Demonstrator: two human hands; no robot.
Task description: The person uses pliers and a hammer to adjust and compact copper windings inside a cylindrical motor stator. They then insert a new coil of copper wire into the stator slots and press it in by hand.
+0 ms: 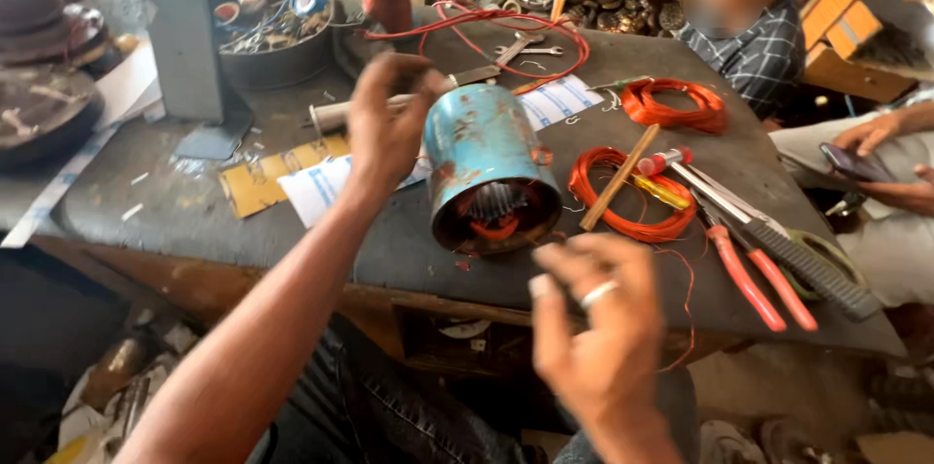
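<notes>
My left hand [389, 124] rests its loosely curled fingers against the top of the blue motor casing [486, 172], which lies tilted on the dark tabletop [195, 221]. My right hand [598, 323] hovers just below its open end, fingers apart, holding nothing. Orange wire coils [628, 196] and red-handled pliers [749, 260] lie beyond my right fingers.

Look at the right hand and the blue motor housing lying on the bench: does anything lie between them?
Nothing visible does. The right hand hovers just in front of the open end of the blue motor housing, apart from it. The left hand is at its far end.
</notes>
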